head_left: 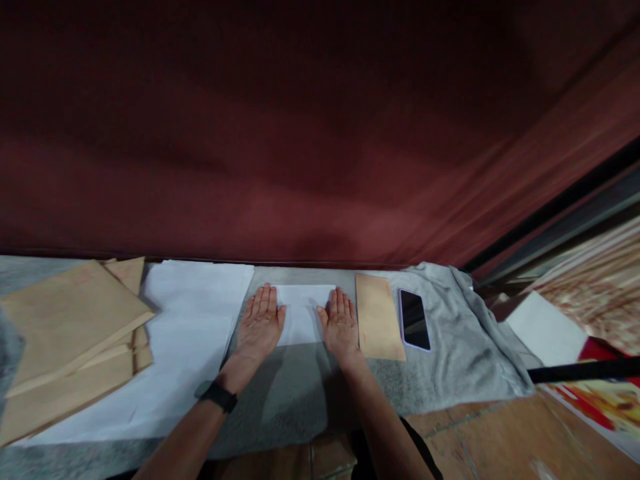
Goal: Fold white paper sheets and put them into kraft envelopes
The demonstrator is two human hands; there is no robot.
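Note:
A small folded white paper (301, 313) lies flat on a grey cloth (450, 347). My left hand (260, 323) rests palm down on the paper's left edge, fingers together and stretched forward. My right hand (340, 321) lies flat on the paper's right edge in the same way. Neither hand grips anything. A black band sits on my left wrist (219, 396).
A brown envelope (379, 317) and a dark phone (415, 319) lie just right of my right hand. A stack of white sheets (185, 340) and a pile of brown envelopes (70, 333) sit to the left. A dark red curtain (300, 133) hangs behind.

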